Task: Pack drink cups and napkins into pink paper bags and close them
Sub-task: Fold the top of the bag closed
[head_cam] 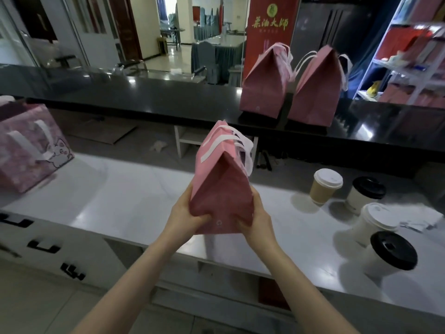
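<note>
A pink paper bag (220, 189) with white handles, its top folded shut, is held above the white counter (125, 201). My left hand (186, 216) grips its lower left side and my right hand (256, 216) grips its lower right side. Two more closed pink bags (265, 85) (315, 92) stand on the dark upper ledge at the back right. Several lidded cups stand on the counter at the right: a brown cup with a white lid (325, 185), a white cup with a black lid (364, 194), a white-lidded cup (372, 222) and a black-lidded cup (390, 253). White napkins (420, 219) lie behind them.
A large pink patterned bag (31, 148) with white handles lies at the counter's left end. The dark ledge (149, 100) runs across behind the counter. Drawers with black handles (43, 247) sit below at left. Shelves (409, 56) stand at the far right.
</note>
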